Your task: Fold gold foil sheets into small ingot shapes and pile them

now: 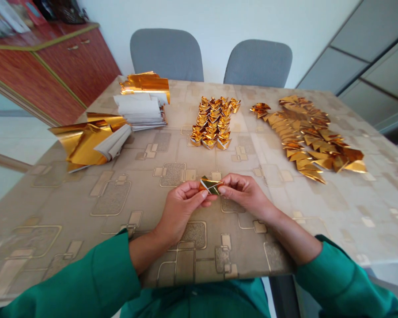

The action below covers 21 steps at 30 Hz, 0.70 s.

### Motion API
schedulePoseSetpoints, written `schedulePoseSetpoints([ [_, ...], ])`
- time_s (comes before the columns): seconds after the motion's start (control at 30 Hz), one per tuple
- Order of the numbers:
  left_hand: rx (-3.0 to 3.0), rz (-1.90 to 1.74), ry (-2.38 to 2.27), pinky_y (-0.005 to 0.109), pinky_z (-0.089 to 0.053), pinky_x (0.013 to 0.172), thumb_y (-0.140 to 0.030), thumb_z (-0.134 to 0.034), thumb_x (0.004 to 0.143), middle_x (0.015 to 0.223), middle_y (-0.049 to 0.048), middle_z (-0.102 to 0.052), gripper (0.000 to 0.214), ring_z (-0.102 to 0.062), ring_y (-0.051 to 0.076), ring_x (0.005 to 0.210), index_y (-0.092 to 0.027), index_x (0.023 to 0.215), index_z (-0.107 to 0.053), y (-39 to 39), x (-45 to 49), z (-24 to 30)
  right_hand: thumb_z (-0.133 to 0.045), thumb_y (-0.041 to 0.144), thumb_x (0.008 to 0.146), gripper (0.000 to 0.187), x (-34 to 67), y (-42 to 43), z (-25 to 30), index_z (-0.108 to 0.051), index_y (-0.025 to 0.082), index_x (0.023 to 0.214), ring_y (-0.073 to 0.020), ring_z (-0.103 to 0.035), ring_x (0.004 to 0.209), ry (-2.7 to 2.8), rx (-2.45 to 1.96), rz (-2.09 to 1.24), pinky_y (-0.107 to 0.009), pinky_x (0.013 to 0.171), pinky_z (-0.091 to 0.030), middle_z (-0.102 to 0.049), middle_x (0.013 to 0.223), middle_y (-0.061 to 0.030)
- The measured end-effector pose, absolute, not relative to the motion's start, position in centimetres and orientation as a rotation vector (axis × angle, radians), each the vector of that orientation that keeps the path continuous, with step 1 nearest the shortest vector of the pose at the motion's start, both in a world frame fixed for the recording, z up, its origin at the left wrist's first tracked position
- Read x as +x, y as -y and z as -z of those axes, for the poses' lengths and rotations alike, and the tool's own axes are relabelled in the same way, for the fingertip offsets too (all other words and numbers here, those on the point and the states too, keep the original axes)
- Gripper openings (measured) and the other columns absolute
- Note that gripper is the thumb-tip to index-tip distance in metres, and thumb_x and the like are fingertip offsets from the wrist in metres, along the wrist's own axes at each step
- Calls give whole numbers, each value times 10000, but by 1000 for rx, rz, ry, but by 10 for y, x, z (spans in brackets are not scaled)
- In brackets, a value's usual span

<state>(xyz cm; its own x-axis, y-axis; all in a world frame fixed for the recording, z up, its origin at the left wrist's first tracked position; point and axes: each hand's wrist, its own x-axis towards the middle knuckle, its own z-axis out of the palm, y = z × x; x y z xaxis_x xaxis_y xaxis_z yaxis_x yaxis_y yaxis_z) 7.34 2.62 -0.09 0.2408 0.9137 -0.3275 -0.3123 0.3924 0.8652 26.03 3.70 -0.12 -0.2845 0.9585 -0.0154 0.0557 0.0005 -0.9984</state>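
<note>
Gold foil-paper piece [213, 187], small, folded, thin white edges showing, is pinched between left hand [181, 204] and right hand [246, 193], one at each end, over the beige rectangle-patterned tablecloth [74, 207], on the near side of the compact rows of folded gold-foil shapes [212, 121]. Judged step: shaping folds; light, even thumb pressure should keep creases crisp without tearing the foil.

folded paper [214, 187]: gold, white | tablecloth [76, 198]: beige, outlined rectangles | chairs [167, 55]: grey | sleeves [86, 274]: green | cabinet [77, 66]: reddish-brown
</note>
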Motion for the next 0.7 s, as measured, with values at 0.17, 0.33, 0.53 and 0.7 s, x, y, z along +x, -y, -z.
schedulePoseSetpoints([
  [0.17,806,-915,-970,235,-578,704,-246,-774,754,961,71,-757,245,-733,177,852,-139,960,-694,-27,73,2,-714,442,771,308,255,-34,9,-576,186,669,-87,-438,530,1468,-1309,-1163,-221,492,-333,-567,600,34],
  [0.33,806,-932,-988,243,-577,702,-244,-777,747,911,64,-756,216,-733,174,820,-136,913,-690,-27,74,1,-683,477,795,330,256,-34,7,-567,187,691,-93,-445,557,1497,-1277,-1211,-224,508,-338,-566,630,23],
  [0.53,797,-928,-989,236,-576,682,-257,-796,726,874,56,-755,236,-730,164,767,-132,892,-683,-27,74,2,-666,484,828,314,257,-33,7,-593,180,802,-108,-491,622,1531,-1167,-1322,-241,572,-385,-588,702,14],
  [0.7,812,-872,-965,230,-579,702,-254,-783,744,897,65,-759,247,-731,164,805,-129,933,-687,-27,73,1,-690,458,804,316,253,-34,13,-573,176,724,-89,-437,552,1533,-1282,-1234,-228,510,-329,-556,626,30],
])
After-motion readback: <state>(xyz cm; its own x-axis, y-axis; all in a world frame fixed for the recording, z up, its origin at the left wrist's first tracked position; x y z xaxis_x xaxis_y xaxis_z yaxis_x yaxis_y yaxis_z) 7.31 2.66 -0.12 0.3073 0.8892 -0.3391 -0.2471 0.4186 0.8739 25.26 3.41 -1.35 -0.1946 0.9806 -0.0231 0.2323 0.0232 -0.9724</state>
